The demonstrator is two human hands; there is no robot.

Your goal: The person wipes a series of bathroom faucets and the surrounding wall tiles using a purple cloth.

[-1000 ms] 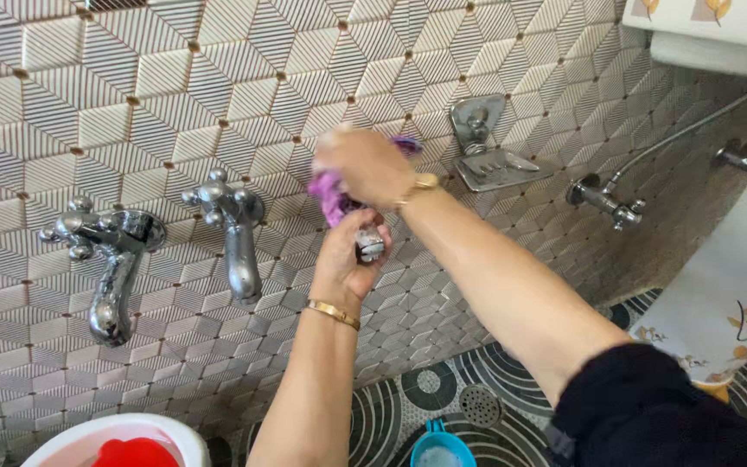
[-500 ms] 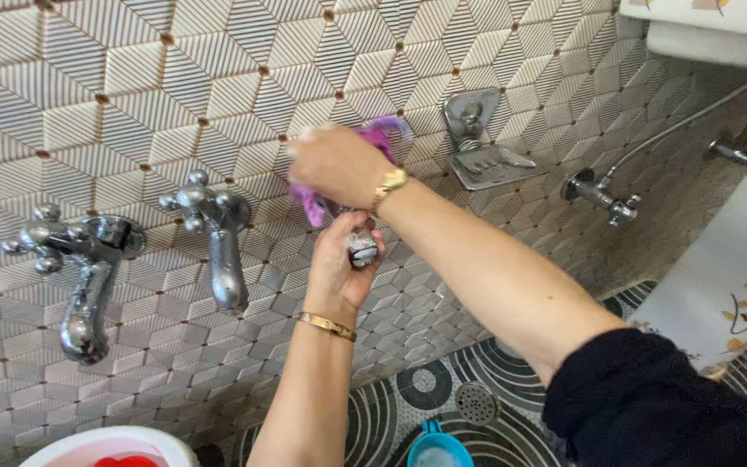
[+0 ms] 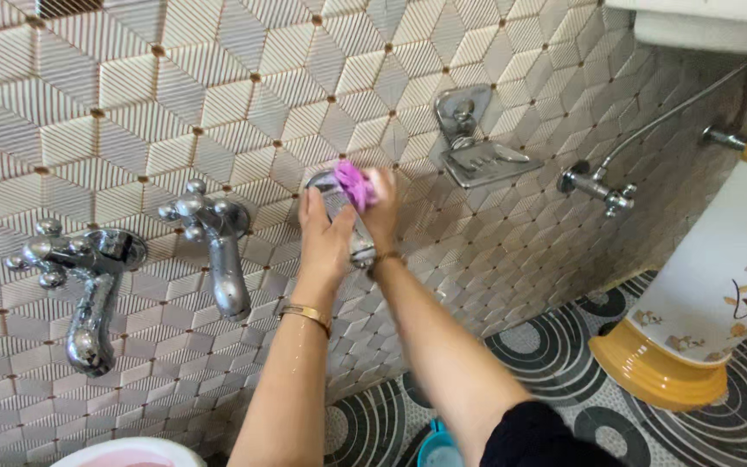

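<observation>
Against the patterned tiled wall (image 3: pixel 218 78), between the chrome tap (image 3: pixel 218 242) and soap holder (image 3: pixel 477 147), left hand (image 3: pixel 326 238) fingers grip a chrome fixture (image 3: pixel 352 229) while right hand (image 3: pixel 382 203) fingers pinch a purple cloth (image 3: pixel 354 183) on it.

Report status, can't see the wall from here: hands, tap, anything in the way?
Left hand gripping chrome wall tap. Right hand pressing purple scrubbing cloth onto it. Nothing blocking.

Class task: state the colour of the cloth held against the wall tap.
Purple-pink cloth, pressed by the right hand; head view.
</observation>
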